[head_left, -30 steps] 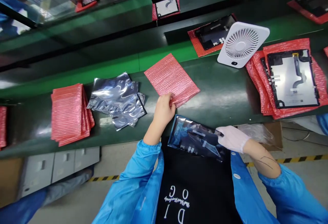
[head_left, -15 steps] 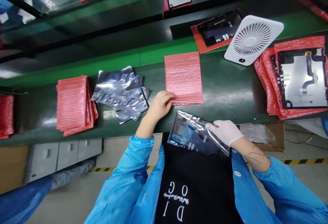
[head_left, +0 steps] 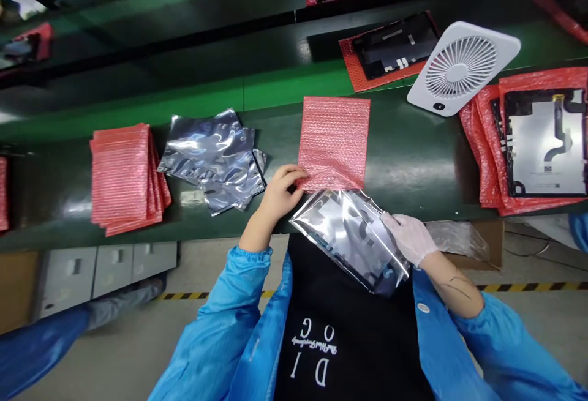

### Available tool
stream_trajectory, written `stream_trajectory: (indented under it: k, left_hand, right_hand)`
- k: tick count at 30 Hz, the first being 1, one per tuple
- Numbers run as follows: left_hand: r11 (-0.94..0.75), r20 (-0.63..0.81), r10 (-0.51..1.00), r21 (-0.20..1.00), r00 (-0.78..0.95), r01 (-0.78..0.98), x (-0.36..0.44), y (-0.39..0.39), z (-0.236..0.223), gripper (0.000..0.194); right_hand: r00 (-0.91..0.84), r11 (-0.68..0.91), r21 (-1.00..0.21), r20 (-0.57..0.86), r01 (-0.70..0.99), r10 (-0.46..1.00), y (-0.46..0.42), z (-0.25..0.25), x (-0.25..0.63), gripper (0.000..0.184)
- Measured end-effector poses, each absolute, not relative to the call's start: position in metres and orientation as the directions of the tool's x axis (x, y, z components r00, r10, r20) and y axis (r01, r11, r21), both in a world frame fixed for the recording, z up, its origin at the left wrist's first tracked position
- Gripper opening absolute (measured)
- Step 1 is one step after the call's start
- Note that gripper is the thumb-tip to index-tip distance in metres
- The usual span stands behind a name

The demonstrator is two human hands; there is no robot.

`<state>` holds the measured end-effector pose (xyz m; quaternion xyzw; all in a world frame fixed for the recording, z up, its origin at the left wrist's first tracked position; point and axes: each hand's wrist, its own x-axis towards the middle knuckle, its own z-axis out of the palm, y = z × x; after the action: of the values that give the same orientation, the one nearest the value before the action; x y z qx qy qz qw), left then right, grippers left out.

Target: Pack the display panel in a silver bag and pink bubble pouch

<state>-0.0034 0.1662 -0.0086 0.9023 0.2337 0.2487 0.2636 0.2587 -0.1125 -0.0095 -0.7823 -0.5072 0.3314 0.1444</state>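
Observation:
A red bubble-wrap bag (head_left: pixel 336 138) lies on the green bench in front of me. My bare left hand (head_left: pixel 283 191) has its fingers closed on the bag's near left corner. In my white-gloved right hand (head_left: pixel 407 236) is the right edge of a shiny antistatic bag (head_left: pixel 351 232), with a flat screen panel showing through it. The antistatic bag is tilted over the bench's front edge. Its far end meets the near edge of the bubble-wrap bag, which is wrinkled there; whether it is inside the opening I cannot tell.
Left of my hand lie silver antistatic bags (head_left: pixel 206 150) and a stack of red bubble-wrap bags (head_left: pixel 122 174). To the right are a white fan (head_left: pixel 459 70) and a screen panel (head_left: pixel 546 144) on red bags. Another dark panel (head_left: pixel 397 46) lies farther back.
My right hand has raised and turned the antistatic bag, bringing its far end up to the bubble-wrap bag. My left hand still grips the same corner. The bubble-wrap bag's near edge has wrinkled.

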Motion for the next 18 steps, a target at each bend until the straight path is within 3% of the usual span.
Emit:
stream_trajectory:
  k: [4, 8, 13, 18]
  left_hand:
    - [-0.651, 0.231, 0.656, 0.655, 0.718, 0.384, -0.023, 0.151, -0.002, 0.008]
    - [-0.530, 0.092, 0.706, 0.726, 0.702, 0.438, -0.031, 0.119, 0.006, 0.012]
    - [-0.306, -0.008, 0.827, 0.833, 0.562, 0.461, -0.027, 0.078, 0.012, 0.022]
    - [-0.076, -0.079, 0.898, 0.941, 0.432, 0.330, -0.019, 0.036, 0.007, 0.038]
  right_hand:
    - [0.502, -0.626, -0.658, -0.407, 0.418, 0.763, -0.142, -0.016, 0.229, 0.075]
    - [0.603, -0.725, -0.652, -0.493, 0.221, 0.627, -0.163, -0.008, 0.205, 0.074]
    - [0.652, -0.754, -0.632, -0.498, 0.177, 0.571, -0.175, 0.004, 0.198, 0.063]
    - [0.666, -0.741, -0.635, -0.459, 0.217, 0.588, -0.182, 0.006, 0.198, 0.053]
